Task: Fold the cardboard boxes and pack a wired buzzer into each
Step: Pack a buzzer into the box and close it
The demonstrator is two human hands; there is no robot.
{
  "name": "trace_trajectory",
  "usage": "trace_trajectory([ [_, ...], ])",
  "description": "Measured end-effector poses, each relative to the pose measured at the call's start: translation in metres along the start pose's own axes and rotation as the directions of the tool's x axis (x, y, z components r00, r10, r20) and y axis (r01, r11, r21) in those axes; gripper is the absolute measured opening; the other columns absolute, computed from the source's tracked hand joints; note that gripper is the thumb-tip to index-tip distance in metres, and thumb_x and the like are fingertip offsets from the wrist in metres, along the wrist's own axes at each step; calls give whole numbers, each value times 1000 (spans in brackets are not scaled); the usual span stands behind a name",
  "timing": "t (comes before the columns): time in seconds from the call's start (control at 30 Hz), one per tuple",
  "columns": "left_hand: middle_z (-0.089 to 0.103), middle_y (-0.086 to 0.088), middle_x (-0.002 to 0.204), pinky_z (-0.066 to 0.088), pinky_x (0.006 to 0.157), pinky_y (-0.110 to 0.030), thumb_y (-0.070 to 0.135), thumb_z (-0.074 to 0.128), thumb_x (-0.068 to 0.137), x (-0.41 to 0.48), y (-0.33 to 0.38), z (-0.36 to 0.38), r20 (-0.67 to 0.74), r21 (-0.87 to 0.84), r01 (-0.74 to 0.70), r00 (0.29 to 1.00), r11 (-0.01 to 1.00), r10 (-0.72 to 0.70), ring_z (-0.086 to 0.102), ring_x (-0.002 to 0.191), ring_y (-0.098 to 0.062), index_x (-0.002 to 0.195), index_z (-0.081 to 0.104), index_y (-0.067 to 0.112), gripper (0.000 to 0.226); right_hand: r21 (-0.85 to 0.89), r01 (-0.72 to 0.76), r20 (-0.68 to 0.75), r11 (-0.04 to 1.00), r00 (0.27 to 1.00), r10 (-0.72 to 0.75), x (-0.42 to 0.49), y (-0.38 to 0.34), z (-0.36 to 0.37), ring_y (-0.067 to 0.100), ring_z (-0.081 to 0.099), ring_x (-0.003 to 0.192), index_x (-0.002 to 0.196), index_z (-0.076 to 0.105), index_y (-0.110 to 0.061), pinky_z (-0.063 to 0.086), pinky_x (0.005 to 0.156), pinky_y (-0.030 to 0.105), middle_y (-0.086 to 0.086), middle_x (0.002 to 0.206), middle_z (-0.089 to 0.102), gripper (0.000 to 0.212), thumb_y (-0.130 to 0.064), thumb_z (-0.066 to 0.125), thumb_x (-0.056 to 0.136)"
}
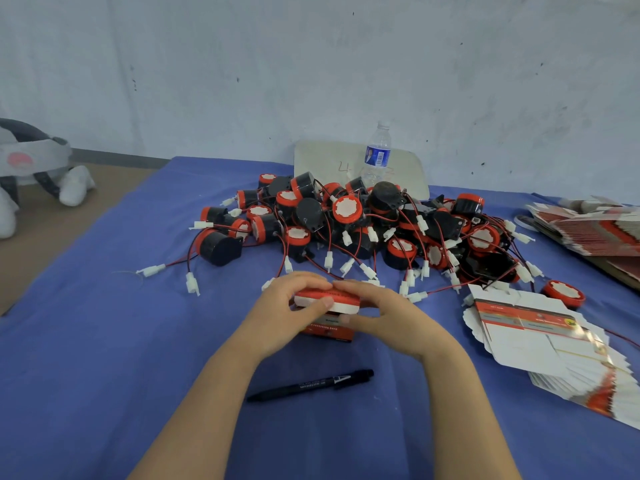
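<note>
Blue table (104, 341): left hand (284, 313), right hand (388, 317) grip cardboard box (327, 329).

Makeshift packing workstation, blue cloth-covered table (104, 341), heap of wired buzzers (363, 223), stacks of flat cartons (540, 341), scuffed wall (311, 64)

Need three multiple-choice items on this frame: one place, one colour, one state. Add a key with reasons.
1. The black pen lies: A) nearer the camera than the left hand and right hand; B) beyond them; C) held in them.
2. The clear plastic water bottle has a label that is: A) red; B) blue; C) green.
3. The red-and-white cardboard box is: A) untouched; B) gripped by both hands; C) lying under the pen.

1 A: it rests on the blue cloth between the forearms.
2 B: a blue band wraps the bottle.
3 B: fingers of both hands curl round it.
</note>
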State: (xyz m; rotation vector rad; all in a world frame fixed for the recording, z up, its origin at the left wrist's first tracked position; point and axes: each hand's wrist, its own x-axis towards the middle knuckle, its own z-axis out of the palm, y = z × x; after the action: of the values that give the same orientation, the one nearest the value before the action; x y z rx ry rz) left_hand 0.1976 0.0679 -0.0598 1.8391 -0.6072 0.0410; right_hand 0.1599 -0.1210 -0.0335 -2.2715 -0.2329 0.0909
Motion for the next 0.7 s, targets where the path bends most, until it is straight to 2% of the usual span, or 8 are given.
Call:
trace_trajectory([
  [0.1,59,22,113,40,93,-9,21,64,89,0,0,-2,12,68,-34,999,997,33,51,109,10,109,69,24,20,10,5,-5,1000,1000,-5,0,-1,1,3,45,125,136,48,-35,36,109,26,-16,138,44,52,-30,68,87],
  [0.27,54,32,102,35,87,-1,25,63,90,-1,2,4,-94,217,-122,985,968,145,44,101,23,109,68,25,20,32,54,-68,998,996,-51,2,-1,4,12,53,117,130,57,-32,44,102,36,-14,124,59,39,-31,63,91],
  [0.37,55,30,101,35,88,-4,28,61,91,0,1,5,-106,255,-128,982,959,159,44,100,21,111,69,25,22,34,56,-84,998,995,-53,2,-1,4,10,55,114,127,59,-35,45,101,36,-15,121,60,35,-31,61,92],
  [0.47,57,26,101,35,88,-6,32,60,91,0,1,6,-130,287,-113,979,951,156,46,99,12,111,68,27,22,41,39,-108,998,994,-34,3,0,4,6,57,110,126,60,-35,46,100,34,-13,122,61,32,-29,58,94],
  [0.53,58,25,101,37,86,-4,29,61,91,-1,1,6,-124,259,-113,981,959,149,48,99,13,109,69,27,20,51,38,-94,998,995,-33,3,0,3,6,56,112,124,59,-37,46,100,32,-15,123,59,32,-27,59,94],
  [0.6,60,25,103,38,83,-2,25,63,90,-1,1,5,-107,145,-84,989,986,100,48,100,18,105,68,28,16,66,29,-55,997,998,-26,2,1,3,7,52,118,126,56,-39,44,103,30,-14,130,54,36,-27,61,93],
  [0.67,62,21,109,42,85,-6,25,62,90,-1,0,2,-64,52,-26,997,998,29,51,103,14,105,67,29,16,69,12,-35,998,999,-10,2,2,2,5,50,121,127,56,-39,42,105,28,-13,137,49,36,-28,62,92],
  [0.7,62,19,112,43,87,-9,25,61,91,0,-1,1,-41,26,4,999,1000,-3,53,105,11,107,68,28,17,85,5,-40,996,999,-2,2,2,2,1,51,118,122,58,-41,42,102,23,-15,134,52,31,-29,59,94],
])
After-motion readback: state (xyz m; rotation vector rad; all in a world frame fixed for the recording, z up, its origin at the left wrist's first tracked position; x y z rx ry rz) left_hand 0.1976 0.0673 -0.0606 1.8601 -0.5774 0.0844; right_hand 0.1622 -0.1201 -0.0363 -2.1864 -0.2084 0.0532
